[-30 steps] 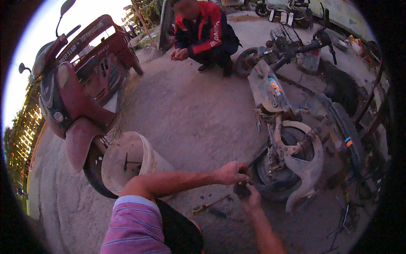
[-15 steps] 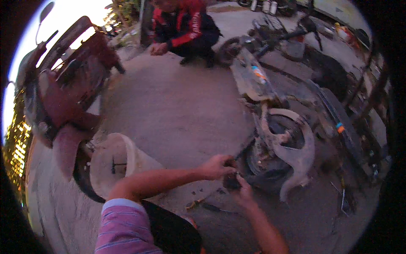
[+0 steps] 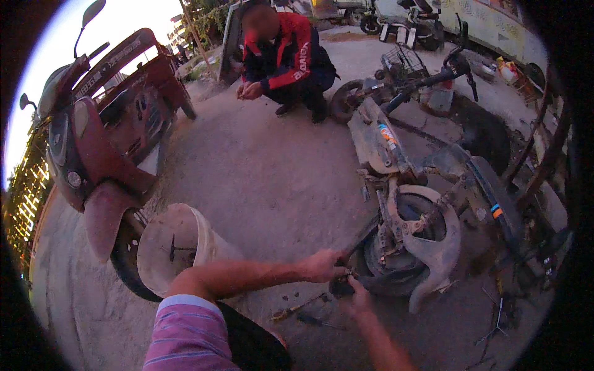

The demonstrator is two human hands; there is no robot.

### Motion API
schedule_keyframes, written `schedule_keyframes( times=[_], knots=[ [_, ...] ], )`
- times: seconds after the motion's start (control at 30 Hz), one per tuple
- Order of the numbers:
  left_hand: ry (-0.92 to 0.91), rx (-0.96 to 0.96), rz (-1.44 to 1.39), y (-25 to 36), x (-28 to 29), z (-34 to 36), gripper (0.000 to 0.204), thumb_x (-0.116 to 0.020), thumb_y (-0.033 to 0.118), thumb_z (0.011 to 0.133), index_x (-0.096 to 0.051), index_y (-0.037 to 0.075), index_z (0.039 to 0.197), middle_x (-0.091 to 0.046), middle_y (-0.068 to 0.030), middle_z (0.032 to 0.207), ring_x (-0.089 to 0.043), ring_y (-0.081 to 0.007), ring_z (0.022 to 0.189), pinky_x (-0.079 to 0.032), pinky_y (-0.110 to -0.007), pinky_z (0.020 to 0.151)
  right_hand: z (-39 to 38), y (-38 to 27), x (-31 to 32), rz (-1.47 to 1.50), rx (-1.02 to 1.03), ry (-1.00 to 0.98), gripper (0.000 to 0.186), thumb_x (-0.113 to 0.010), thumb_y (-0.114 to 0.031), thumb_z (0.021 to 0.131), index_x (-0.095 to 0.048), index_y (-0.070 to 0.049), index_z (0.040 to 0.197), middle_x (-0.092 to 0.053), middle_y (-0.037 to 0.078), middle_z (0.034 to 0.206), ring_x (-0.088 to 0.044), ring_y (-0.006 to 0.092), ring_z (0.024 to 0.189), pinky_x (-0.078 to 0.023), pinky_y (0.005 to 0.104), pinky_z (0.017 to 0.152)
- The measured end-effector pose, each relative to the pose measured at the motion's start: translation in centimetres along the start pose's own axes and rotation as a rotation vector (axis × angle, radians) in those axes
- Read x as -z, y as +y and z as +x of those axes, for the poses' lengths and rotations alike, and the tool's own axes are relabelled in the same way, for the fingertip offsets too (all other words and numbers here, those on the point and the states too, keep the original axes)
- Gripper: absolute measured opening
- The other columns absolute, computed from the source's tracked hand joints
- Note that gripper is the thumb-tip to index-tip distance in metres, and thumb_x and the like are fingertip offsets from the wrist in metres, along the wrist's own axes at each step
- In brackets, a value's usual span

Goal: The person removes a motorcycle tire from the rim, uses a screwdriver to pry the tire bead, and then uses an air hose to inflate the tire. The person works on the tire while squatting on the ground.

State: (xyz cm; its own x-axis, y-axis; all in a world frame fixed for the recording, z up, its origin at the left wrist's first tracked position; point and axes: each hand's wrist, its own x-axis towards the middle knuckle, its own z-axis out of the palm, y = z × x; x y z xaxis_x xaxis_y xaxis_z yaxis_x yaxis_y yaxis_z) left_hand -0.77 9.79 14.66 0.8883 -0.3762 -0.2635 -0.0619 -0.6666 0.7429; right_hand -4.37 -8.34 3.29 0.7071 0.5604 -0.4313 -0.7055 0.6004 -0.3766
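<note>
Left hand (image 3: 323, 266) closed around thin dark rod-like tool (image 3: 362, 234), fingers wrapped tight, beside rear wheel of stripped grey scooter (image 3: 411, 244). Right hand (image 3: 356, 295) just below, touching small dark part (image 3: 339, 286) at wheel's lower edge; fingers curled, grip hard to tell. Hands almost touching. White plastic bucket (image 3: 176, 247) left of forearm, on dirt ground (image 3: 266, 173). Maroon three-wheeler (image 3: 93, 142) far left. Crouching person in red-black jacket (image 3: 284, 52) well apart, upper centre. Loose tools (image 3: 297, 309) on ground near hands.
</note>
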Motion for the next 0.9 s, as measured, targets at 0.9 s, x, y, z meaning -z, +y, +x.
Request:
schedule_keyframes(
  times=[0.9],
  knots=[
    [0.075, 0.041, -0.095, 1.9, -0.1, -0.6, 0.027, -0.071, 0.023, 0.091, -0.065, 0.0, 0.103, -0.07, -0.0108, 0.093, -0.065, -0.0177, 0.086, -0.053, -0.037, 0.077, -0.1, 0.2, 0.6, 0.123, -0.045, -0.16, 0.032, -0.053, -0.026, 0.103, -0.057, -0.008, 0.129, -0.064, 0.005, 0.117, -0.061, 0.0214, 0.107, -0.049, 0.0389, 0.097]
  ],
)
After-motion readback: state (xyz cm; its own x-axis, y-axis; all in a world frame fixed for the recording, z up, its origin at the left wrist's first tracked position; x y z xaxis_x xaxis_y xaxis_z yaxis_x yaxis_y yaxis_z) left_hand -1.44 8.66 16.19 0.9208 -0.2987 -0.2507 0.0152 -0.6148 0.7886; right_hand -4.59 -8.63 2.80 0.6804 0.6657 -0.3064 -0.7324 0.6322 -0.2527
